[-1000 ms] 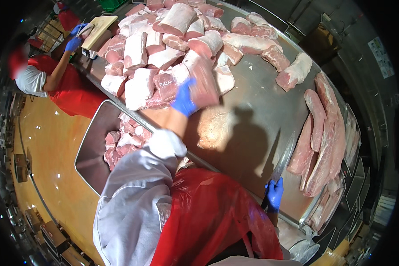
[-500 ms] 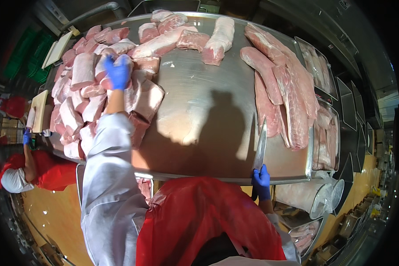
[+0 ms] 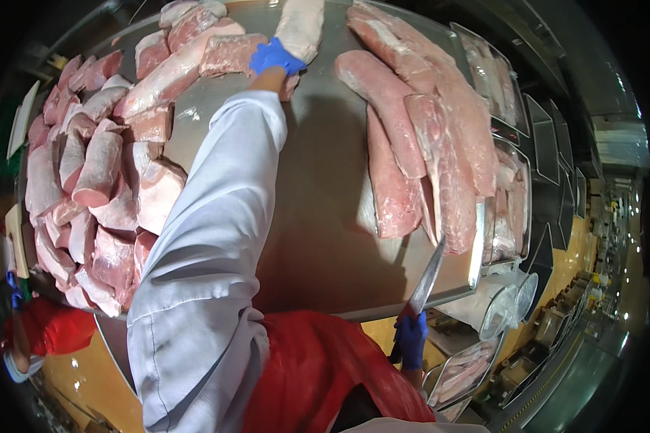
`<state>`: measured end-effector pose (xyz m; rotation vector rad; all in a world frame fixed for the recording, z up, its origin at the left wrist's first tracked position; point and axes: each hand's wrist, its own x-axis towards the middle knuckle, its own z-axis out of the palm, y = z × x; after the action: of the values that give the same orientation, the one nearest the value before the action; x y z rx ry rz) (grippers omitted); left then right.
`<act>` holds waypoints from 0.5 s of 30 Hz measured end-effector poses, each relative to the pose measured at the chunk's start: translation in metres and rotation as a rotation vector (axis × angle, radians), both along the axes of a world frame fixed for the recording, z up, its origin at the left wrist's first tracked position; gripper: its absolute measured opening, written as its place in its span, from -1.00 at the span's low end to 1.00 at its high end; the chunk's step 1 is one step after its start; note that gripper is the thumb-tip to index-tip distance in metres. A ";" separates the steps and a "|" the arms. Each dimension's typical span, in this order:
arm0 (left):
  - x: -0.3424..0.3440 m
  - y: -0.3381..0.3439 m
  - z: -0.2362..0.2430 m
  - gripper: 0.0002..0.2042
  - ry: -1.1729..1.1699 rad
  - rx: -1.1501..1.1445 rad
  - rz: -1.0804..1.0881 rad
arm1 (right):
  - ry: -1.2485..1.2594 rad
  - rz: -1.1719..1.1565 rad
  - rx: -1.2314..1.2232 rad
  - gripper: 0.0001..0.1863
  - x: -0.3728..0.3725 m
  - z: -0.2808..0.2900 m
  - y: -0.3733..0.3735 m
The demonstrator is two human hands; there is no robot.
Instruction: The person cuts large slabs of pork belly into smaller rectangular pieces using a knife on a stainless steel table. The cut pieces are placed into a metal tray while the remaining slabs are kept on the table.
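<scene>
The metal table point(image 3: 303, 245) has open room in its middle, bare metal running to the near edge. The heap of cut meat point(image 3: 97, 166) bounds it on the left, the long meat strips point(image 3: 451, 137) on the right. The left hand point(image 3: 276, 58) has moved off the heap to the pale meat piece point(image 3: 301, 29) by the far edge, so work seems to shift there; its fingers lie over that piece, though how firmly I cannot tell. The right hand point(image 3: 412, 339), just beyond the near edge, is wrapped around the knife point(image 3: 426, 280), its tip by the strips.
</scene>
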<state>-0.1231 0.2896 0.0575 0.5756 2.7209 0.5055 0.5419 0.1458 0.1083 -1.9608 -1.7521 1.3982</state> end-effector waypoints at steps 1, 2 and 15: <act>-0.004 0.000 0.001 0.00 0.022 -0.026 0.002 | 0.014 -0.026 0.002 -0.93 -0.003 0.003 0.000; -0.002 0.004 0.001 -0.02 0.043 -0.053 0.006 | 0.027 -0.050 0.004 -0.93 -0.004 0.003 0.001; 0.075 -0.113 -0.007 -0.16 0.167 -0.134 -0.283 | 0.122 0.339 0.121 -0.94 -0.017 -0.021 0.044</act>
<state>-0.0476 0.1767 0.0507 0.9855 2.7339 0.2100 0.5244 0.1899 0.0873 -1.5359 -2.1269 1.4315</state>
